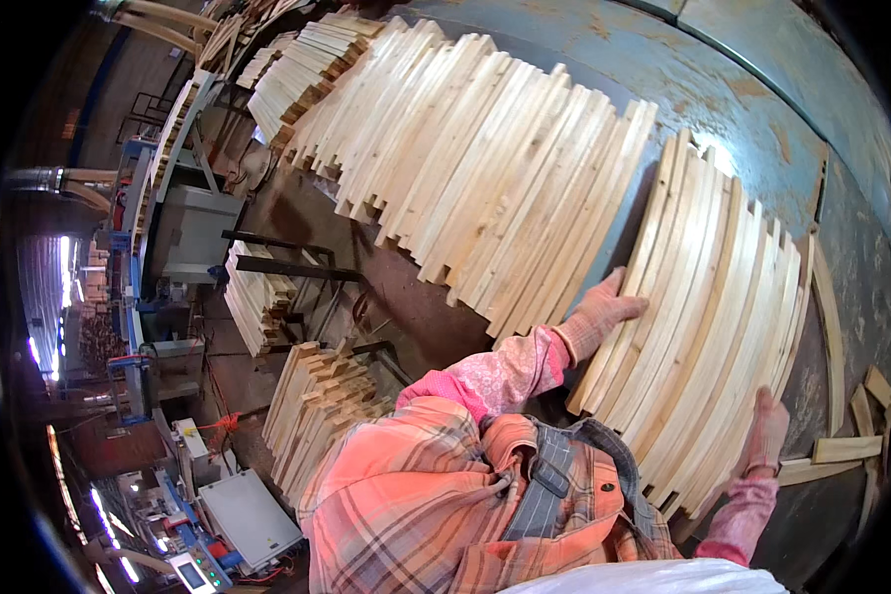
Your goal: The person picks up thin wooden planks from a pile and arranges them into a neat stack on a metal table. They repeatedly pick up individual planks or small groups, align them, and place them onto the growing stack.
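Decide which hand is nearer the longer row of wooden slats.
Left. The left hand touches the shorter slat row on the side facing the longer slat row; the right hand is opposite, farther away.

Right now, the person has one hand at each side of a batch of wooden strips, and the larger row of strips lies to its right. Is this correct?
No: in the head view, the larger row lies to the left of the batch between the left hand and right hand.

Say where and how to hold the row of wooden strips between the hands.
Probably by its two outer sides, pressing inward from left and right: the wooden strips lie side by side with uneven ends, and the left hand and right hand are at those sides.
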### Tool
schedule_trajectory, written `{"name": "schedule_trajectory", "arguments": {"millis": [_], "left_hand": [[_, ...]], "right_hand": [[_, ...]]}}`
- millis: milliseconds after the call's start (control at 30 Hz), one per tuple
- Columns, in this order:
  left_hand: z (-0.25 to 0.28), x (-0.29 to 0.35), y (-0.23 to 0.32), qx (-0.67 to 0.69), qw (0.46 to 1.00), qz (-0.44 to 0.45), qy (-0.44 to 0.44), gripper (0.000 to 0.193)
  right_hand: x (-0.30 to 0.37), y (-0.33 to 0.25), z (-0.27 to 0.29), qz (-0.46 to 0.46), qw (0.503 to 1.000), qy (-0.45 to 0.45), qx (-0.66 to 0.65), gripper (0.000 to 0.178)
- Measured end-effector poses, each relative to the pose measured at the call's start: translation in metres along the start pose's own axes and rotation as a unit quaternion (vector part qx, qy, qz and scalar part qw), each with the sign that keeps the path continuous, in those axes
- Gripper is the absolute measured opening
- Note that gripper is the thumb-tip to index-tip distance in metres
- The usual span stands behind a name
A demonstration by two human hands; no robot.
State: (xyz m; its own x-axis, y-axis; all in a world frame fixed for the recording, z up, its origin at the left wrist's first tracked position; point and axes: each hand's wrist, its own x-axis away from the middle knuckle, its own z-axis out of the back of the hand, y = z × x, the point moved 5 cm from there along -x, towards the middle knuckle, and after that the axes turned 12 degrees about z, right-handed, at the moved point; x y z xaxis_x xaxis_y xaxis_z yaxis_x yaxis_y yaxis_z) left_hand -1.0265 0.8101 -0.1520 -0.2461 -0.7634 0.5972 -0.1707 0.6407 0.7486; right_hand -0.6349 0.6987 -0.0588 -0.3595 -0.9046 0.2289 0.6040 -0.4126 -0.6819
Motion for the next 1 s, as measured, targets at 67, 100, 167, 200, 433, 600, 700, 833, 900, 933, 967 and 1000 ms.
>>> {"name": "schedule_trajectory", "arguments": {"millis": [67, 100, 167, 200, 433, 600, 700, 833, 900, 933, 967, 1000], "left_hand": [[-0.012, 0.032, 0.031, 0.02, 0.999, 0.023, -0.031, 0.086], [-0.009, 0.039, 0.044, 0.039, 0.998, 0.033, -0.04, 0.093], [0.003, 0.046, 0.068, 0.075, 0.994, 0.052, -0.06, 0.106], [0.011, 0.054, 0.086, 0.08, 0.993, 0.052, -0.068, 0.107], [0.116, 0.085, 0.216, -0.033, 0.982, -0.082, -0.164, 0.1], [0.238, 0.091, 0.261, -0.029, 0.993, -0.061, -0.096, 0.099], [0.304, 0.111, 0.301, 0.008, 0.991, -0.073, -0.116, 0.1], [0.392, 0.125, 0.325, 0.044, 0.989, -0.129, -0.055, 0.078], [0.433, 0.147, 0.333, 0.059, 0.987, -0.153, 0.001, 0.06], [0.459, 0.15, 0.338, 0.054, 0.983, -0.173, 0.011, 0.055], [0.483, 0.152, 0.341, 0.058, 0.979, -0.196, 0.015, 0.051], [0.508, 0.148, 0.343, 0.076, 0.979, -0.191, 0.017, 0.055]], "right_hand": [[0.027, -0.001, 0.012, -0.004, 0.999, 0.029, 0.016, 0.062], [0.036, 0.0, 0.013, -0.011, 0.999, 0.042, 0.029, 0.062], [0.047, -0.016, 0.011, -0.012, 0.997, 0.064, 0.041, 0.063], [0.052, -0.035, 0.01, -0.006, 0.996, 0.075, 0.041, 0.063], [0.07, -0.136, -0.053, 0.044, 0.987, 0.15, 0.036, 0.068], [0.065, -0.261, -0.138, 0.108, 0.984, 0.141, 0.002, 0.067], [0.055, -0.349, -0.179, 0.136, 0.985, 0.11, -0.011, 0.065], [0.022, -0.413, -0.243, 0.195, 0.972, 0.129, -0.035, 0.061], [0.005, -0.44, -0.289, 0.204, 0.973, 0.1, -0.036, 0.06], [-0.001, -0.461, -0.311, 0.188, 0.98, 0.053, -0.035, 0.059], [-0.009, -0.486, -0.326, 0.176, 0.984, 0.011, -0.024, 0.058], [-0.017, -0.509, -0.339, 0.183, 0.983, 0.004, -0.014, 0.058]]}}
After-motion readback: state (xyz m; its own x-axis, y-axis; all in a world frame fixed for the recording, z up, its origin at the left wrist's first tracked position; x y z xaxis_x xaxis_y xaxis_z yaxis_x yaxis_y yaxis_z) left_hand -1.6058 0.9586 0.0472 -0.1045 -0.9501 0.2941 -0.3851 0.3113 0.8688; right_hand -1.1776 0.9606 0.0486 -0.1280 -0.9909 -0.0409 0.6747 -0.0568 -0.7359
